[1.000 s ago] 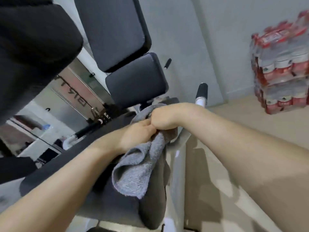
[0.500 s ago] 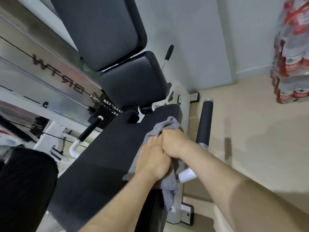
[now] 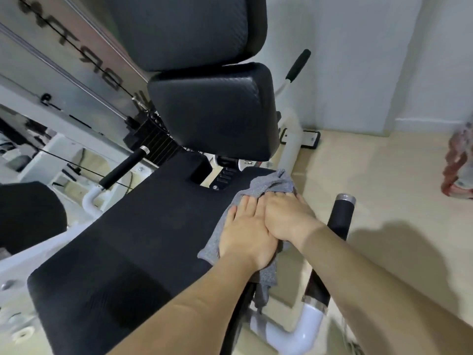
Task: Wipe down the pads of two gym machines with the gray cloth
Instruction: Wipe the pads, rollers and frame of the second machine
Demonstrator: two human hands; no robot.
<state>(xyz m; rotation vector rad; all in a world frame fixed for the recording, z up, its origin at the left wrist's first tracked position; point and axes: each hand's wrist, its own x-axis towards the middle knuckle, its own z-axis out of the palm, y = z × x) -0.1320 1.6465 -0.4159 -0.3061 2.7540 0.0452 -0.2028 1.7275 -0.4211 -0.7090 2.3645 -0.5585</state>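
Both flat, open hands (image 3: pixel 266 226) on gray cloth (image 3: pixel 268 190) at seat pad's (image 3: pixel 133 239) right edge.

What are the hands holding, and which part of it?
Both hands, left hand and right hand, press flat on the gray cloth's middle against the seat pad; neither truly grips it.

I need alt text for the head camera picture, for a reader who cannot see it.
Two bare hands, the left hand and the right hand side by side, press a gray cloth flat on the right edge of a black seat pad of a gym machine. A black back pad rises behind it.
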